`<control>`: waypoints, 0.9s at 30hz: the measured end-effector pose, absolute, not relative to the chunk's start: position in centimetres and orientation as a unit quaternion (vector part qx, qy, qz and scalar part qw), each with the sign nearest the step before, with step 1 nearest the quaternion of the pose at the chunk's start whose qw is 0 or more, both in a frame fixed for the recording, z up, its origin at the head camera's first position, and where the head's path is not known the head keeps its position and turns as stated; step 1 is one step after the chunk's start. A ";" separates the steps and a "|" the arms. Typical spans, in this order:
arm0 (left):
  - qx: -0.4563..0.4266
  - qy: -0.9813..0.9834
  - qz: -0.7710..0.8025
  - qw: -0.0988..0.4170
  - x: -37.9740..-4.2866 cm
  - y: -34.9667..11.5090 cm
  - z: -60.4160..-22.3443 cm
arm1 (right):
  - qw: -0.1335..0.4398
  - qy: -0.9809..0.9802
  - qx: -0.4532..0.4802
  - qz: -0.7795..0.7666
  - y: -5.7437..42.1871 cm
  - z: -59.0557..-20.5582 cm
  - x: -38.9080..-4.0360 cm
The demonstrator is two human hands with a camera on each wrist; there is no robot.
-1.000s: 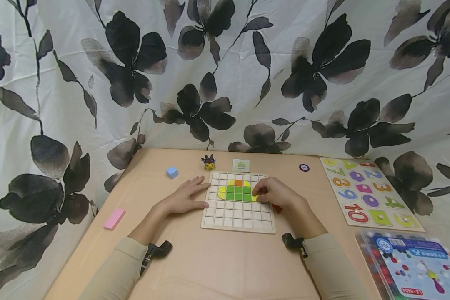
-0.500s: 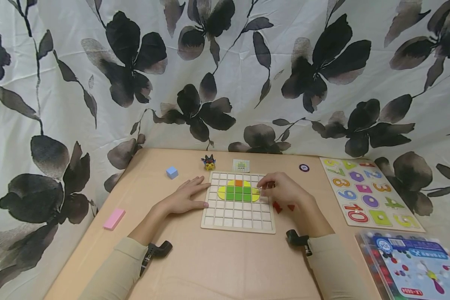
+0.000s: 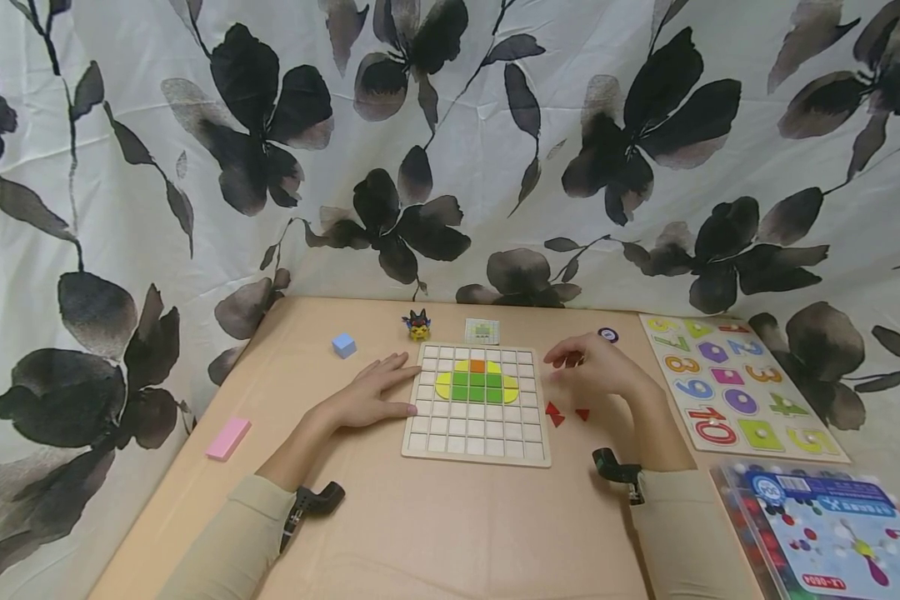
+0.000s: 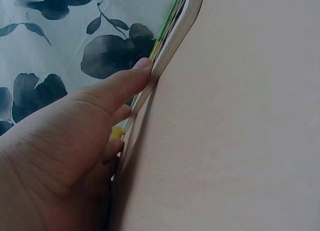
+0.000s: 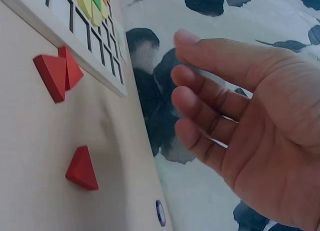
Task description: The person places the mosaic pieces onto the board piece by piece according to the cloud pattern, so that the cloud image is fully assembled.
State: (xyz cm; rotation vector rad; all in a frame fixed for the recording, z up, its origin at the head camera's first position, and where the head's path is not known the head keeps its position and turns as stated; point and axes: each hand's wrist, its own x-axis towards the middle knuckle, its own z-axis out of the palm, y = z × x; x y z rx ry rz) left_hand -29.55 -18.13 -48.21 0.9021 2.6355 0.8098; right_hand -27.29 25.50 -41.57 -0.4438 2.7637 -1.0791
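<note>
A white gridded board (image 3: 476,429) lies mid-table, with green squares (image 3: 477,387), an orange square (image 3: 477,366) and yellow rounded pieces (image 3: 509,388) set in its cells. My left hand (image 3: 370,392) rests along the board's left edge; in the left wrist view its thumb (image 4: 125,83) touches the rim. Off the board's right side my right hand (image 3: 588,364) hovers over the table, fingers loosely bent and holding nothing, as the right wrist view shows. Below it lie three red triangular pieces, two close together by the board, one triangle (image 5: 82,169) apart.
Behind the board stand a small patterned card (image 3: 482,331) and a yellow-and-black figurine (image 3: 418,325). A blue block (image 3: 344,345) and pink block (image 3: 228,438) lie left. Rightward are a round dark disc (image 3: 608,335), a number board (image 3: 742,387) and a clear plastic box (image 3: 825,529).
My right hand has let go of the yellow piece at the cluster's right end and drawn back rightward off the board, uncovering the red triangles. My left hand stays put.
</note>
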 end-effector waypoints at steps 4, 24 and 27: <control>0.309 0.901 0.280 0.118 -29.6 -18.2 -48.3 | 0.101 0.917 -0.151 -0.355 26.1 -42.0 -27.4; 0.306 0.901 0.282 0.123 -29.7 -18.1 -48.2 | 0.241 0.882 -0.152 -0.376 25.6 -44.2 -27.5; 0.306 0.900 0.284 0.123 -29.7 -18.1 -48.2 | 0.246 0.882 -0.152 -0.372 25.6 -44.4 -27.6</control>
